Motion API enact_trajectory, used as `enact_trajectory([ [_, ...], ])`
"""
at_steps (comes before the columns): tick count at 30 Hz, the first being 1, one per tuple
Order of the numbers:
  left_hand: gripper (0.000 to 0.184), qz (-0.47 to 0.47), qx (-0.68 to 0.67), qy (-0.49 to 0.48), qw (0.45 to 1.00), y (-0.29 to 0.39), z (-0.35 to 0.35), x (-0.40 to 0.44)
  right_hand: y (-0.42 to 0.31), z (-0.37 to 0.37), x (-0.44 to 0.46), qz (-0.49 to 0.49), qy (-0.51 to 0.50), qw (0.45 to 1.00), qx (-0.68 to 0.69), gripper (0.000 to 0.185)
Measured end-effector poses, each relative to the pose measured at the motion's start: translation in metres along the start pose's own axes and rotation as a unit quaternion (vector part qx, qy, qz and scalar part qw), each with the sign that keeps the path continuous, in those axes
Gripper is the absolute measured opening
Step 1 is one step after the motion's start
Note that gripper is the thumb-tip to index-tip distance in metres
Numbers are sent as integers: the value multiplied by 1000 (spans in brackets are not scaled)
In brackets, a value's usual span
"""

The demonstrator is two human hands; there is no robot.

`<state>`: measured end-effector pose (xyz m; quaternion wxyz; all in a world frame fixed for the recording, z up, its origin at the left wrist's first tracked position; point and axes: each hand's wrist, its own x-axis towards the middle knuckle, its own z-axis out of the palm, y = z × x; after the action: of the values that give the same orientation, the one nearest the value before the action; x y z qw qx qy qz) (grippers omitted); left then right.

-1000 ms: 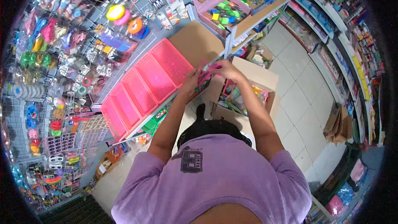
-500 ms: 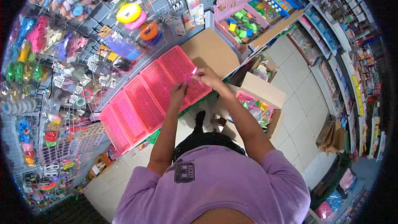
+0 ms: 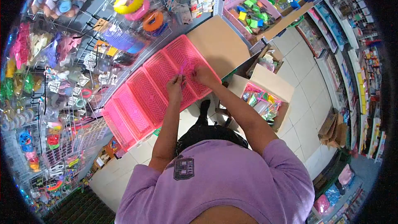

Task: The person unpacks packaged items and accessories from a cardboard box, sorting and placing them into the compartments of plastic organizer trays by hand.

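My left hand (image 3: 175, 86) is over the row of pink plastic baskets (image 3: 152, 95), its fingers pinched on a slim purple-pink strip (image 3: 183, 66). The strip stands up from the fingertips, too small to name by kind. Just to the right, above the end basket, is my right hand (image 3: 203, 76). Its fingers are smeared and partly hidden, so what they hold does not show. Mesh walls divide the baskets, which sit side by side along the display wall.
Brown cardboard (image 3: 219, 43) covers the shelf beside the baskets. An open carton (image 3: 269, 105) of colourful packaged goods stands at right, below a pink display box (image 3: 251, 14). Packaged accessories hang on the wire grid (image 3: 95, 12). Folded cardboard (image 3: 333, 128) lies on the tiled floor.
The two hands have moved apart: my right hand is off the small item, which my left hand keeps. The view has shifted slightly.
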<state>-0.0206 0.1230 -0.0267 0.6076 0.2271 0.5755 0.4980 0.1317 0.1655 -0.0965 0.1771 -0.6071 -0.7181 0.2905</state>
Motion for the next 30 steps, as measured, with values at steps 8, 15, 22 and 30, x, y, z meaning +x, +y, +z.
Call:
enact_trajectory([
  [8, 19, -3, -37, -18, 999, 0, 5, -7, -10, -13, -30, 31, -19, 999, -34, 26],
  [15, 25, -38, -58, -56, 996, -7, 27, -25, -22, -32, -24, -12, 29, 925, 379, 29],
  [22, 24, -83, -30, -162, 983, -38, 38, -27, -29, -45, -31, 59, 115, 907, 401, 15],
  [30, 20, 0, 141, -155, 978, -19, 37, -41, -24, -54, -30, 146, 203, 791, 558, 10],
])
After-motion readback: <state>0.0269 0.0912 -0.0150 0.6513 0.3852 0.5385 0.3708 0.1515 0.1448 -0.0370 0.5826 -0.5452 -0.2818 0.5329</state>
